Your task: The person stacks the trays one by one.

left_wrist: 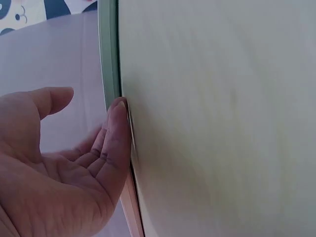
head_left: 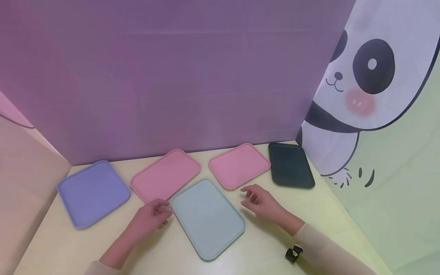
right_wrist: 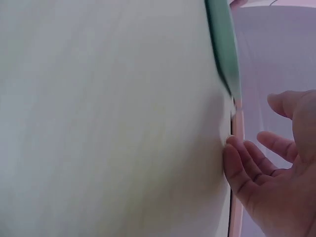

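Observation:
A pale blue-grey tray lies flat and turned at an angle between my hands. My left hand, loosely bent and holding nothing, is beside the tray's left corner; in the left wrist view its fingers are down at the tabletop by the tray's edge. Whether they touch the tray I cannot tell. To the right of that tray, apart from it, is my right hand, empty with loosely bent fingers. The right wrist view has its fingertips low by the table surface, near the pale green tray edge.
Along the back of the wooden table lie a purple-blue tray, two pink trays, one at left and one at right, and a dark green tray. Purple cloth and a panda-printed sheet border the table.

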`<state>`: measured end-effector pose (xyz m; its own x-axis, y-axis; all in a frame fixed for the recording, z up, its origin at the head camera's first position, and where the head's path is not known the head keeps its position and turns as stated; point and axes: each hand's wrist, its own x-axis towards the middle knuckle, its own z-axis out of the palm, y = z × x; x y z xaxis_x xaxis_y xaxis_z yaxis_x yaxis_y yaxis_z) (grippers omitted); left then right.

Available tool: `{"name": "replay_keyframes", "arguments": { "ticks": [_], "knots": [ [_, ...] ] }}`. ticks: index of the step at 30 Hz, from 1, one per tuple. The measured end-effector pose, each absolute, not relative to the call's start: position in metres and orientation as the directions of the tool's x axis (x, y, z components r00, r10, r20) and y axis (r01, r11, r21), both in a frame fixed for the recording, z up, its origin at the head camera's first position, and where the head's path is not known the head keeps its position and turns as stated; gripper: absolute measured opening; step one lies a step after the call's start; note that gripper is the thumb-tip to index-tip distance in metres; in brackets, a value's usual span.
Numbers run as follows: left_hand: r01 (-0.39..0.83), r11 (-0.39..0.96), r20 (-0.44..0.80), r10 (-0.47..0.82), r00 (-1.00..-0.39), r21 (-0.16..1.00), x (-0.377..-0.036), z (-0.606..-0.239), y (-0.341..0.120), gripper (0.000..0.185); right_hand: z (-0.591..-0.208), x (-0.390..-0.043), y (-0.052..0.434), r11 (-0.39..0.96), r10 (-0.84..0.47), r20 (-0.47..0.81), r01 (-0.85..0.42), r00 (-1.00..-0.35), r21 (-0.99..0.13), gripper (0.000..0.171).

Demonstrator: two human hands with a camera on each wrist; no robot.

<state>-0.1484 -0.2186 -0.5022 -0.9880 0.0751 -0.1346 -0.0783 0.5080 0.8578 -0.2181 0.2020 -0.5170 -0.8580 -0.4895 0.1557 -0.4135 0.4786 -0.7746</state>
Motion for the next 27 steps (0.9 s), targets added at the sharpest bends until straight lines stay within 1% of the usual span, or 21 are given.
{"name": "replay_keyframes", "arguments": {
  "ticks": [4,9,12,17,22,27],
  "knots": [
    [-0.124,0.477,-0.171,0.054,-0.984,0.870,-0.149,-0.502,-0.210,0.053,-0.516,-0.213,0.195,0.463,-0.515,0.128,-0.401,-0.848,-0.791,0.040],
    [-0.165,0.434,-0.203,0.042,-0.978,0.886,-0.149,-0.501,-0.204,0.065,-0.513,-0.207,0.187,0.439,-0.541,0.020,-0.302,-0.841,-0.846,0.047],
    [-0.152,0.423,-0.190,0.048,-0.981,0.893,-0.150,-0.504,-0.202,0.073,-0.510,-0.205,0.182,0.454,-0.545,-0.025,-0.270,-0.838,-0.849,0.051],
    [-0.122,0.448,-0.161,0.051,-0.986,0.885,-0.150,-0.507,-0.198,0.081,-0.506,-0.204,0.178,0.478,-0.549,-0.046,-0.269,-0.834,-0.836,0.056],
    [-0.185,0.440,-0.212,0.014,-0.977,0.879,-0.149,-0.502,-0.189,0.090,-0.506,-0.206,0.175,0.490,-0.564,-0.076,-0.260,-0.822,-0.832,0.057],
    [-0.183,0.521,-0.213,-0.002,-0.977,0.834,-0.152,-0.498,-0.182,0.093,-0.504,-0.203,0.171,0.480,-0.577,-0.118,-0.218,-0.808,-0.850,0.056]
  ]
}}
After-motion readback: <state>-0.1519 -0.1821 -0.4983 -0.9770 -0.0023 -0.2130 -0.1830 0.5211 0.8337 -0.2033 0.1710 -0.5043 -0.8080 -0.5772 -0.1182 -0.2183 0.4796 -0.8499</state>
